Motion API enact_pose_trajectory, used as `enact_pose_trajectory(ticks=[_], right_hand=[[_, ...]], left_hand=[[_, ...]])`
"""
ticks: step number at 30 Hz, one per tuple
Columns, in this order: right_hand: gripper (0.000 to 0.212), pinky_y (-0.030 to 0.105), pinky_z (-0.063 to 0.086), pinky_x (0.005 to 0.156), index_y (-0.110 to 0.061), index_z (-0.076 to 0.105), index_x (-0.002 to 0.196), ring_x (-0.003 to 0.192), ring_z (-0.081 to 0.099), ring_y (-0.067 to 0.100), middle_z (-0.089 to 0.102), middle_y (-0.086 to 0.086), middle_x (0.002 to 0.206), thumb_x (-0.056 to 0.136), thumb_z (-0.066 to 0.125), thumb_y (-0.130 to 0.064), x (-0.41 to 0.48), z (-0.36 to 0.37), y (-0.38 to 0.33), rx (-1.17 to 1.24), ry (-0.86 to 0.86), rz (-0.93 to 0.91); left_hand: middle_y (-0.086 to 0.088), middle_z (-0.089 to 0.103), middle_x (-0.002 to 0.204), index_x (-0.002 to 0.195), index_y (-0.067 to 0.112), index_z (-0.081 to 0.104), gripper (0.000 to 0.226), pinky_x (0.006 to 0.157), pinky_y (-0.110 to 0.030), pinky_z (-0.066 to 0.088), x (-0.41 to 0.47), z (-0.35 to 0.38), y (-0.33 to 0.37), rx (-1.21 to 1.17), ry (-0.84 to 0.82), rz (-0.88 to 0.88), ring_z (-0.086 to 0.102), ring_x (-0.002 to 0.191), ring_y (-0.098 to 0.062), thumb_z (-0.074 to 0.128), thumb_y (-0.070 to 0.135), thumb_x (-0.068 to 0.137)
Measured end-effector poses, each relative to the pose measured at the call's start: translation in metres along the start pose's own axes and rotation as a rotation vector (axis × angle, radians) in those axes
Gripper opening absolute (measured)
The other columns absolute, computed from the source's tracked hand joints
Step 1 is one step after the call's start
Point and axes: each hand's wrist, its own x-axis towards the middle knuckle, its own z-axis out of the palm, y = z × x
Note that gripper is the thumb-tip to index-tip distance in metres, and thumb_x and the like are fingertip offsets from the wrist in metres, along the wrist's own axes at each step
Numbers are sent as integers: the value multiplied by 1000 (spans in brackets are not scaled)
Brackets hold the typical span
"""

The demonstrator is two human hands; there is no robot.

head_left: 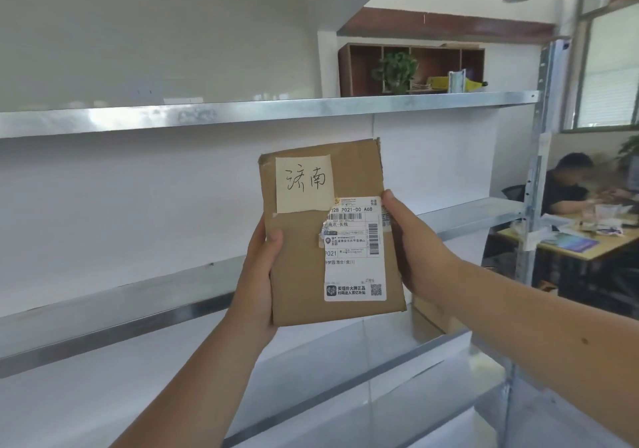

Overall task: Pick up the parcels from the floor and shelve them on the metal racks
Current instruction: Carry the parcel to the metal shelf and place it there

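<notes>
A flat brown cardboard parcel [301, 275] is held upright in front of me, its face toward the camera. It carries a pale yellow handwritten note at the top and a white shipping label on its right half. My left hand [257, 275] grips its lower left edge, thumb on the front. Along the right edge, my right hand [413, 247] holds it with the thumb on the label. Behind it stands the metal rack [242, 114], whose upper shelf runs at about the height of the parcel's top. A middle shelf [121, 295] slopes across behind my hands.
The rack's upright post [539, 171] stands at the right. Lower shelves [397, 361] lie below my forearms. Beyond the post a person sits at a cluttered desk [587, 236]. A brown cubby shelf with a plant [411, 67] hangs on the far wall.
</notes>
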Motion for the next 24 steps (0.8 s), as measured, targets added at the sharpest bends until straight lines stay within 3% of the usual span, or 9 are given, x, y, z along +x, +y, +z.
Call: enact_pose_trajectory(ticks=[4,8,15,20,22,24], right_hand=[[64,52,49,117,-32,80,121,120,76,29,83,0,121,83,60,-80,17,-43,-1,1,76,31],[52,48,54,109,-35,83,106,117,77,30,85,0,115,90,59,-78,43,-78,-2,26,144,44],[64,54,46,119,-31,75,132,122,75,31,83,0,123,93,55,-78,84,-122,-6,39,253,21],[64,54,47,119,-29,75,132,125,73,32,82,2,124,93,56,-76,103,-153,-7,55,336,-10],[63,54,48,118,-30,76,129,122,74,32,83,2,123,91,58,-77,109,-164,-8,74,356,-5],[64,54,48,118,-31,76,130,123,74,32,82,3,124,90,58,-78,114,-176,-9,79,366,-3]], left_hand=[[-2,69,144,142,45,59,57,84,-55,63,33,27,-31,-2,-54,-29,71,124,-32,73,61,89],[-1,70,142,140,44,61,57,81,-48,65,75,46,-52,17,-88,-35,72,122,-29,74,62,88],[0,69,144,144,44,57,69,85,-49,64,145,68,-89,27,-182,-71,71,125,-29,77,66,82],[-2,67,147,145,43,56,67,103,-74,48,189,84,-118,-14,-265,-110,66,131,-36,78,62,84],[-3,67,146,145,42,56,69,102,-73,50,201,94,-127,-22,-280,-122,66,131,-36,79,61,83],[-2,70,143,145,42,57,73,91,-61,61,208,106,-131,-27,-288,-120,70,126,-33,80,63,79]])
